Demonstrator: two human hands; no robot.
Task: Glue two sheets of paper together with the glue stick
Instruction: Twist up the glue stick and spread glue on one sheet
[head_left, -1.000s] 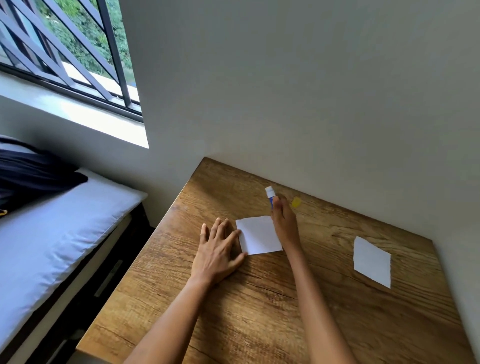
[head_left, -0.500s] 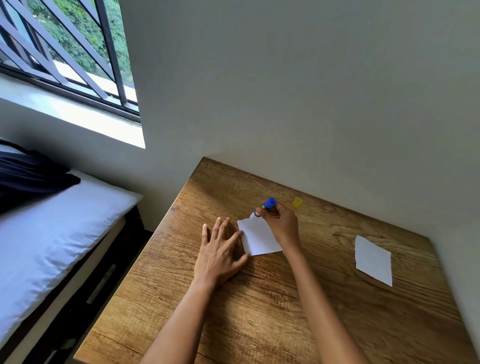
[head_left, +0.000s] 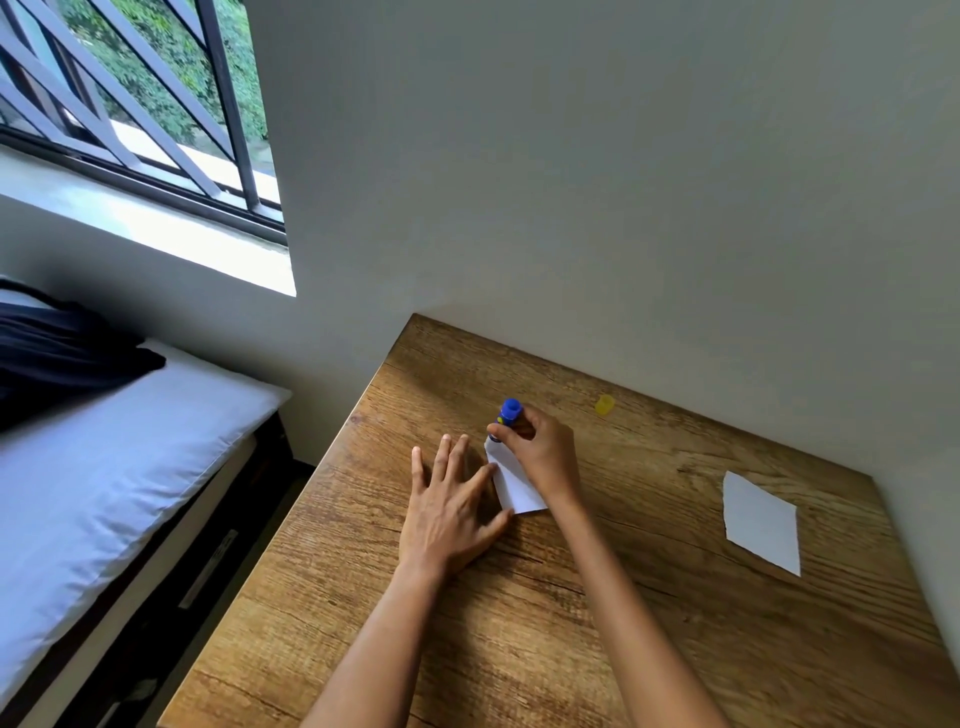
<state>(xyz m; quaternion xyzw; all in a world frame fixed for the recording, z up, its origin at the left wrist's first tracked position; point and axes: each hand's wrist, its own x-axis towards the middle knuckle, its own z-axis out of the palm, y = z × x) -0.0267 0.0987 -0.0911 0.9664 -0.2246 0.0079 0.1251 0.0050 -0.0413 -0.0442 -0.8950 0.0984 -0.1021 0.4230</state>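
Note:
A small white sheet of paper (head_left: 511, 483) lies near the middle of the wooden table (head_left: 623, 623). My left hand (head_left: 449, 512) rests flat with spread fingers on the table, its fingertips pinning the sheet's left edge. My right hand (head_left: 540, 449) grips a blue glue stick (head_left: 506, 415), tipped over with its blue base up and its tip down at the sheet's far corner. The hand covers the right part of the sheet. A second white sheet (head_left: 761, 522) lies apart at the right. The yellow cap (head_left: 604, 405) lies near the wall.
The table stands in a corner, with the wall (head_left: 623, 208) behind it and to its right. A bed with a white mattress (head_left: 104, 467) and dark cloth (head_left: 57, 353) runs along the left, with a gap down to the floor. A barred window (head_left: 130, 104) sits above.
My right hand has turned the glue stick over, from tip up to tip down on the sheet's far corner, and has slid left over the paper. My left hand stays in place.

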